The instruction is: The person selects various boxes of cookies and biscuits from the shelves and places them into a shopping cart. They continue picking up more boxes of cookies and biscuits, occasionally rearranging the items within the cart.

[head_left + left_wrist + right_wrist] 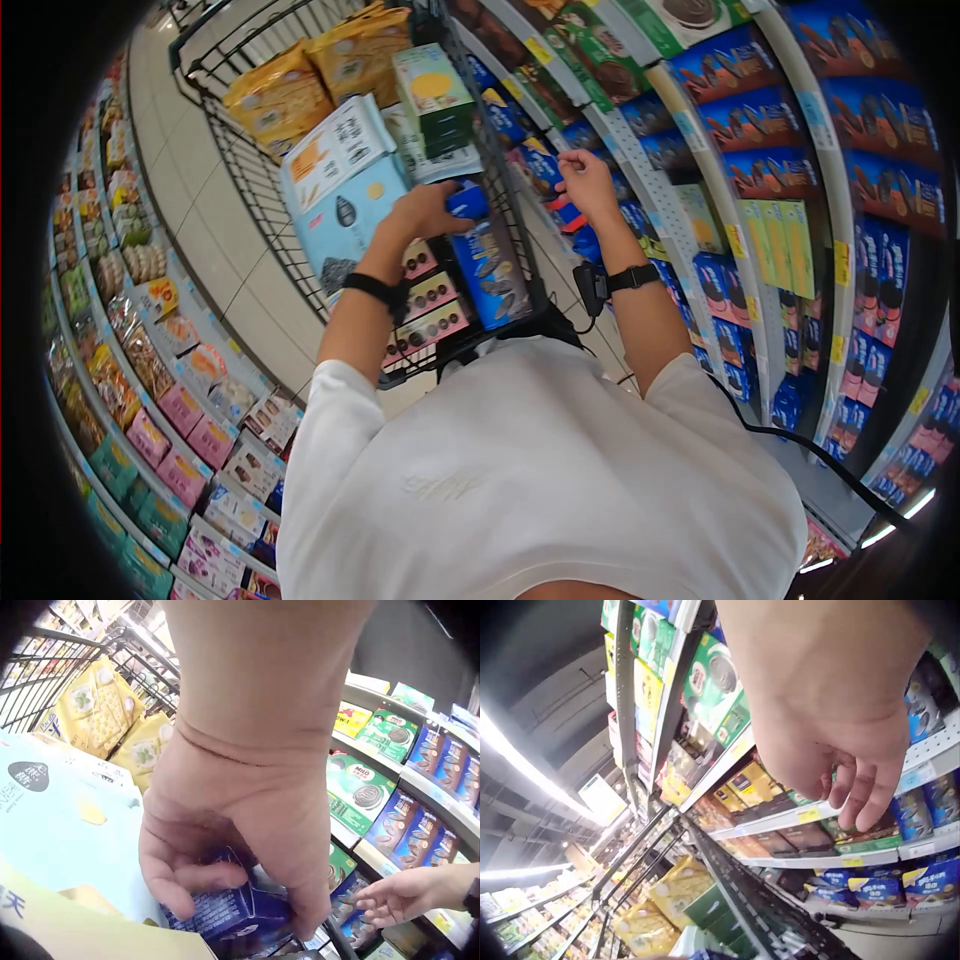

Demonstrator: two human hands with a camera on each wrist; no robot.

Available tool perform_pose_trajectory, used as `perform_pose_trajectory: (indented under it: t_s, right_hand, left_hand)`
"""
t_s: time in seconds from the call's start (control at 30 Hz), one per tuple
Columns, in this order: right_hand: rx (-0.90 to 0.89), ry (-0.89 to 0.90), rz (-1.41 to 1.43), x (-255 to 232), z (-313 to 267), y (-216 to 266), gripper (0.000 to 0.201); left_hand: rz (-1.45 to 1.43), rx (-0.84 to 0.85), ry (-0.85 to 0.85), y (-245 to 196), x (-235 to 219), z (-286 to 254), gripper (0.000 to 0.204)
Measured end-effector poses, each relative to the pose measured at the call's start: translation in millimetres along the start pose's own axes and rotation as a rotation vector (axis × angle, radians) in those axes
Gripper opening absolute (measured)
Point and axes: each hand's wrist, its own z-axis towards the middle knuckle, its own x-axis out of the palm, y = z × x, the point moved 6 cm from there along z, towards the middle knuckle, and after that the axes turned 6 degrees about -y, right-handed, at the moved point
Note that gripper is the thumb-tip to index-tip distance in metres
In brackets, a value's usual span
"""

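My left hand [424, 212] grips the upper end of a long blue cookie box [493, 270] inside the shopping cart. In the left wrist view, thumb and fingers close round the end of that blue box [232, 919]. Pink boxes [432, 297] with dark round cookies pictured on them lie beside it, and a big light-blue package [350, 215] is on the other side of my hand. My right hand [587, 190] hovers between the cart's side and the shelf, its fingers loosely bent and holding nothing, as the right wrist view also shows.
At the cart's far end are yellow cracker bags [280, 95] and a green box [435, 88]. The black wire cart wall [235, 150] encloses them. Shelves of blue cookie boxes [750, 120] rise on the right; another stocked shelf [150, 380] runs along the left.
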Motion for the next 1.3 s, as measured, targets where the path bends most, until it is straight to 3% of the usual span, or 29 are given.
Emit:
perform_pose_trajectory:
  t_s: [0.07, 0.1, 0.17, 0.27, 0.3, 0.33, 0.37, 0.47, 0.53, 0.57, 0.63, 0.7, 0.77, 0.8, 0.87, 1.03, 1.1, 1.23, 1.3]
  right_hand:
    - [0.012, -0.123, 0.077, -36, 26, -31, 0.020]
    - [-0.075, -0.214, 0.019, -57, 40, -43, 0.020]
    - [-0.255, -0.391, -0.306, -96, 56, -40, 0.030]
    - [-0.284, -0.716, -0.663, -138, 72, -35, 0.055]
    - [-0.221, -0.889, -0.878, -149, 83, -44, 0.055]
    - [-0.018, -0.804, -0.921, -156, 86, -41, 0.055]
    - [0.027, -0.735, -1.001, -165, 105, -58, 0.060]
    - [-0.019, -0.651, -0.977, -178, 129, -77, 0.055]
    - [-0.100, -0.722, -0.959, -184, 116, -67, 0.054]
    - [0.038, -0.563, -0.970, -186, 115, -67, 0.053]
    - [-0.001, -0.596, -1.010, -182, 98, -53, 0.052]
    - [-0.044, -0.638, -1.049, -183, 87, -40, 0.052]
    - [0.078, -0.421, -1.065, -181, 84, -44, 0.051]
    - [0.080, -0.431, -1.064, -181, 82, -49, 0.051]
    - [-0.174, -0.716, -1.126, -180, 70, -42, 0.055]
    - [-0.085, -0.730, -1.053, -166, 54, -48, 0.060]
    - [-0.255, -0.617, -0.898, -157, 40, -47, 0.061]
    - [-0.393, -0.587, -0.845, -130, -16, -26, 0.059]
    - [-0.522, -0.541, -0.686, -114, -50, 1, 0.056]
  left_hand:
    - [-0.024, -0.029, 0.038, -5, -12, -3, 0.078]
    - [-0.027, -0.030, 0.064, -3, -13, -2, 0.076]
    - [-0.044, -0.037, 0.108, -7, -12, -3, 0.074]
    - [-0.101, -0.063, 0.035, -1, 0, -1, 0.076]
    - [-0.097, -0.088, 0.040, 2, 1, -2, 0.076]
    - [-0.106, -0.067, 0.057, 0, 2, -2, 0.078]
    - [-0.110, -0.050, 0.070, 0, 1, -3, 0.080]
    - [0.205, -0.165, 0.060, -17, -17, -16, 0.079]
    - [0.279, -0.197, 0.039, -26, -23, -19, 0.077]
    - [0.360, -0.200, 0.021, -31, -27, -20, 0.076]
    - [0.492, -0.202, -0.038, -38, -33, -20, 0.069]
    - [0.462, -0.142, -0.116, -26, -23, -15, 0.064]
    - [0.428, -0.076, -0.194, -16, -16, -14, 0.059]
    - [0.310, -0.047, -0.194, -13, -12, -13, 0.054]
    - [0.195, -0.004, -0.198, -20, -11, -11, 0.050]
    - [0.188, -0.028, -0.114, -23, -11, -16, 0.047]
    - [0.172, -0.066, -0.055, -21, -9, -17, 0.050]
    - [0.155, -0.040, -0.083, -17, -6, -21, 0.053]
    - [0.134, -0.031, -0.117, -13, -3, -22, 0.051]
